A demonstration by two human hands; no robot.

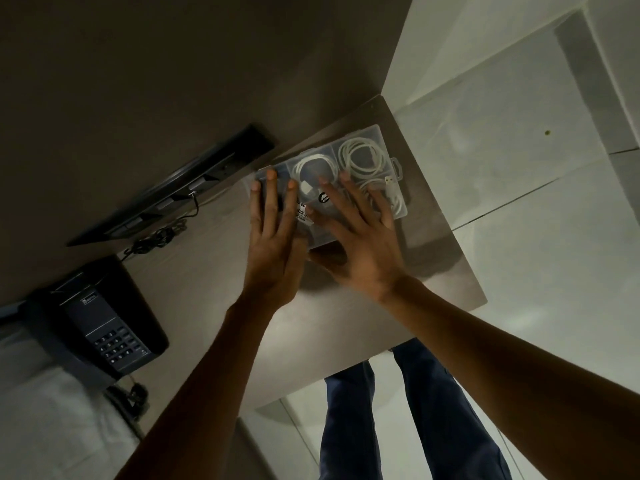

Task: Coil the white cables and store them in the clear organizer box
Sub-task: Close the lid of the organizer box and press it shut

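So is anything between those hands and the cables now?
Yes: the clear plastic organizer box has its transparent lid shut, and both the left hand and right hand lie flat on it. The coiled white cables sit under the lid in separate compartments.

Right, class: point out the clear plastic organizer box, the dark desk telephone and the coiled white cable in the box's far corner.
Clear plastic organizer box (396,165): head view, latch tab on its right edge.
Dark desk telephone (114,344): head view, keypad.
Coiled white cable (361,156): head view, loop's upper strands.
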